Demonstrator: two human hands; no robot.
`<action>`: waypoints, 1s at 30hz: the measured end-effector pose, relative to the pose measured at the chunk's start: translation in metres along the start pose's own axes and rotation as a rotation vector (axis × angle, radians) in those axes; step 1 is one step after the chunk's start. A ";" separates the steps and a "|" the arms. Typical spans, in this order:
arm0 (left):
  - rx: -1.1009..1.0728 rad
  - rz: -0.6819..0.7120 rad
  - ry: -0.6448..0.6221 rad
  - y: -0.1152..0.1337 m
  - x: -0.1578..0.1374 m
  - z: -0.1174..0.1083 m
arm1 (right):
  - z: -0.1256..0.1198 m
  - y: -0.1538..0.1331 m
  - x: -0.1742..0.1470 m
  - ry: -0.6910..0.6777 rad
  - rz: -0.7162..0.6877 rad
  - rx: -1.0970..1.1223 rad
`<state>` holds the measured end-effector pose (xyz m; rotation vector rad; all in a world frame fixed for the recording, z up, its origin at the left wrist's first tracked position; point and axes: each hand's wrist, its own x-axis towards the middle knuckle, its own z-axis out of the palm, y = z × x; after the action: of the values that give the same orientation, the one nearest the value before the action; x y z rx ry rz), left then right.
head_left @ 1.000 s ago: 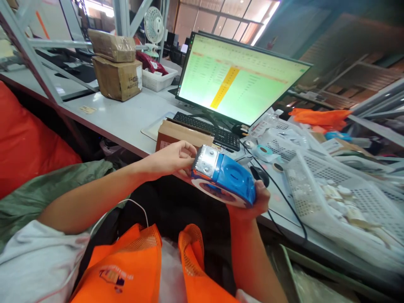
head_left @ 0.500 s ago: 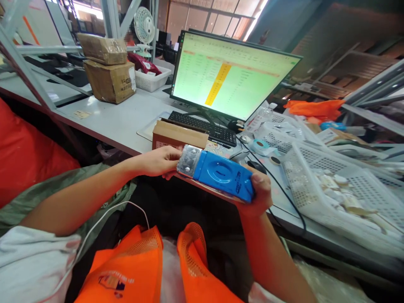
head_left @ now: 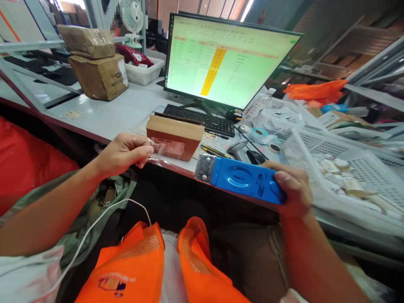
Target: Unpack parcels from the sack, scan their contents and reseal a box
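My right hand is wrapped round the end of a blue tape dispenser, whose toothed metal blade points left. A strip of clear packing tape runs from the dispenser to my left hand. That hand is closed, pinching the tape's free end between thumb and fingers. Just behind the tape, a brown cardboard box with a pale label stands at the desk's front edge. The roll inside the dispenser is hidden.
A keyboard and a lit monitor stand behind the box. Pens and a barcode scanner lie to its right. White baskets line the right side. Two stacked cartons sit at the left back.
My hands have drawn apart: the left went left with the tape end, the right moved right with the dispenser. A length of tape now stretches between them. The view has shifted slightly.
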<state>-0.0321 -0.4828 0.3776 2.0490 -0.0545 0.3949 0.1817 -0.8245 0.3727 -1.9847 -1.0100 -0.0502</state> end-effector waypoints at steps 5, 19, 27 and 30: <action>0.380 0.267 0.039 0.030 0.001 0.027 | 0.009 -0.041 0.003 -0.063 -0.114 -0.170; 0.503 0.430 -0.091 0.029 0.001 0.151 | 0.023 -0.090 -0.049 -0.104 -0.286 -0.883; 0.119 0.199 -0.408 0.026 0.008 0.206 | 0.013 -0.084 -0.111 -0.158 -0.150 -1.135; 0.015 0.210 -0.505 0.035 0.015 0.223 | 0.003 -0.093 -0.128 -0.132 -0.090 -1.198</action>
<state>0.0318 -0.6896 0.3134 2.1185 -0.5773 -0.0045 0.0332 -0.8773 0.3856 -3.0197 -1.3044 -0.7283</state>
